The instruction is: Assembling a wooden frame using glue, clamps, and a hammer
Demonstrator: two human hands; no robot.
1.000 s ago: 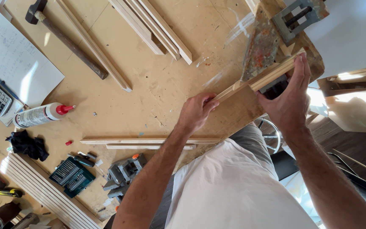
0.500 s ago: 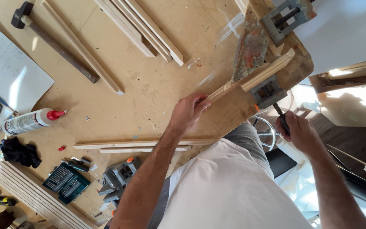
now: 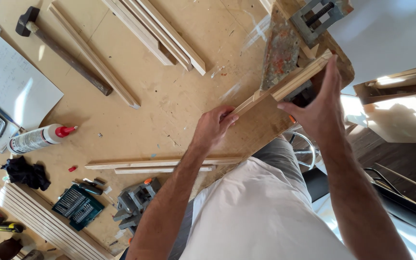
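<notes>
Right hand back over half-hidden vise

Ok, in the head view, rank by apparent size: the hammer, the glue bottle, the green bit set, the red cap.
1. hammer, longest by far.
2. and 3. glue bottle and green bit set: they look about alike, so I won't rank them.
4. red cap, tiny.
All lie on the workbench.

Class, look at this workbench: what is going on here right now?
A person stands at a workbench holding a wooden strip with both hands. The left hand grips its near end; the right hand rests on the far end, by the vise. More strips, a hammer and a glue bottle lie on the bench.
</notes>
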